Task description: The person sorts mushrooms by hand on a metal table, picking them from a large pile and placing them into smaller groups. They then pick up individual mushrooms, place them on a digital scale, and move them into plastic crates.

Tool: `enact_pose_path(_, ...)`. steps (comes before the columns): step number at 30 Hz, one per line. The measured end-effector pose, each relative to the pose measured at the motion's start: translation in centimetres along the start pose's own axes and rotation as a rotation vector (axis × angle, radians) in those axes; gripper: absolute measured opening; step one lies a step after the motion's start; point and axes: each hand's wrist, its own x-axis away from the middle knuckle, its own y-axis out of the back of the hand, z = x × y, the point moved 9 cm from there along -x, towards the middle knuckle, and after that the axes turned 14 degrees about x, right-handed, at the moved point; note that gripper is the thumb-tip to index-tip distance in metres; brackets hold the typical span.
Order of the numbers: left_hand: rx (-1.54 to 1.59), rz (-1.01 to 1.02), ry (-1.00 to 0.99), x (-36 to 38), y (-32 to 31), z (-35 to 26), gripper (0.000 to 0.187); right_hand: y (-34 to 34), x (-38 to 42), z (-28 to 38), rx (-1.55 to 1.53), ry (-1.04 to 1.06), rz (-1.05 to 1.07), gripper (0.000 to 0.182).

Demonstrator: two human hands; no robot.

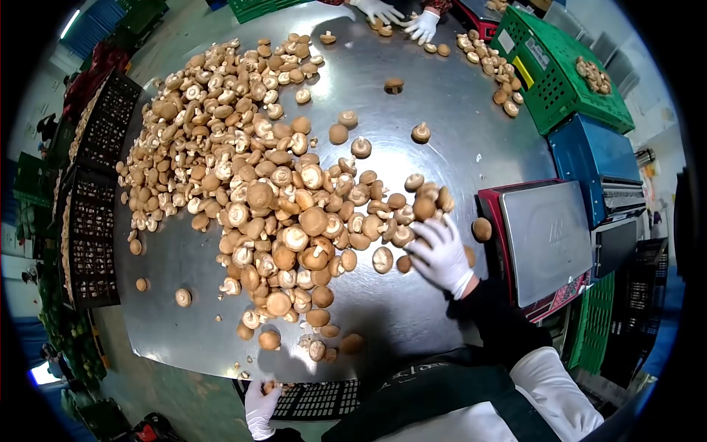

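My right hand, in a white glove, reaches over the steel table with its fingers stretched and apart. Its fingertips are at a small cluster of brown shiitake mushrooms, and another mushroom shows partly beside the palm. Down at the table's front edge, my left hand, also gloved, is closed around a mushroom, over a black crate. Part of that mushroom is hidden by the fingers. Between the hands spreads a large pile of shiitake mushrooms, some caps up, some stems up.
A red-edged scale stands right of my right hand. Behind it are a blue machine and a green crate. Black crates of mushrooms line the left side. Across the steel table, another person's gloved hands handle mushrooms.
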Motion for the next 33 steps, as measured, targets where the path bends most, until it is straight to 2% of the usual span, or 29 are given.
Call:
enact_pose_path(1, 0.039, -0.002, -0.009, -0.5, 0.3, 4.0, 0.027, -0.3, -0.5, -1.4, 0.017, -0.021, -0.005, 0.026)
enact_pose_path(3, 0.097, 0.050, 0.277, 0.4, -0.8, 6.6, 0.027, -0.5, -1.5, -5.3, 0.018, -0.212, -0.098, 0.028)
enact_pose_path(5, 0.004, 0.070, 0.390, -0.4, -1.7, 12.2, 0.029, 0.1, -2.5, -7.3, 0.115, -0.400, -0.142, 0.030)
enact_pose_path(7, -0.050, 0.058, 0.417, -1.0, -2.3, 16.4, 0.036, 2.1, -4.5, -6.2, 0.040, -0.371, -0.222, 0.035)
enact_pose_path(9, -0.038, -0.065, 0.391, -0.7, -1.9, 16.6, 0.038, 2.1, -6.7, -3.7, -0.204, -0.277, -0.214, 0.036)
enact_pose_path(11, -0.233, -0.290, 0.138, -0.7, 0.5, 9.9, 0.034, 2.0, -9.3, -0.1, -0.296, -0.140, -0.139, 0.035)
enact_pose_path(12, -0.283, -0.473, -0.050, -0.9, 2.0, 6.9, 0.024, 1.1, -10.3, 1.3, -0.346, -0.102, -0.145, 0.039)
enact_pose_path(13, -0.218, -0.561, -0.237, -0.4, 2.8, 2.3, 0.018, -0.1, -11.3, 2.7, -0.395, -0.064, -0.149, 0.042)
enact_pose_path(14, 0.001, -0.644, -0.371, 0.3, 3.4, -2.2, 0.017, -1.4, -12.3, 4.0, -0.338, -0.072, -0.054, 0.050)
enact_pose_path(15, -0.124, -0.657, -0.426, -0.3, 3.6, -5.3, 0.020, -2.6, -13.1, 5.2, -0.283, -0.082, 0.041, 0.057)
enact_pose_path(16, -0.098, -0.649, -0.486, -0.2, 3.2, -9.4, 0.025, -3.9, -13.5, 6.6, -0.245, -0.092, 0.135, 0.063)
enact_pose_path(17, -0.023, -0.635, -0.640, -0.3, 2.0, -13.5, 0.027, -5.2, -13.2, 7.6, -0.208, -0.102, 0.229, 0.069)
enact_pose_path(18, 0.054, -0.617, -0.794, -0.1, 0.8, -17.3, 0.028, -4.9, -12.7, 8.4, -0.176, -0.049, 0.171, 0.070)
enact_pose_path(19, 0.045, -0.539, -0.837, -0.3, -0.8, -20.7, 0.031, -4.1, -12.1, 8.7, -0.193, -0.032, 0.101, 0.068)
enact_pose_path(22, -0.069, -0.421, -1.035, -1.7, -5.8, -27.5, 0.035, -2.9, -8.9, 8.4, -0.205, 0.126, 0.094, 0.059)
enact_pose_path(23, -0.078, -0.387, -1.116, -2.8, -7.3, -28.5, 0.037, -2.8, -7.5, 8.2, -0.244, 0.175, 0.107, 0.056)
enact_pose_path(26, -0.378, -0.351, -1.106, -4.2, -12.6, -31.3, 0.045, -1.3, -4.5, 6.9, -0.231, 0.213, 0.131, 0.054)
enact_pose_path(29, -0.613, -0.229, -1.132, -4.7, -17.8, -29.4, 0.046, -0.6, -2.5, 4.7, -0.194, 0.154, 0.119, 0.049)
enact_pose_path(31, -0.437, -0.087, -1.182, -2.8, -19.2, -28.3, 0.045, -0.4, -1.8, 2.6, -0.107, 0.057, 0.099, 0.046)
enact_pose_path(33, -0.451, 0.024, -1.183, -1.4, -20.3, -26.1, 0.043, 0.7, -2.0, 0.8, -0.170, -0.062, 0.048, 0.034)
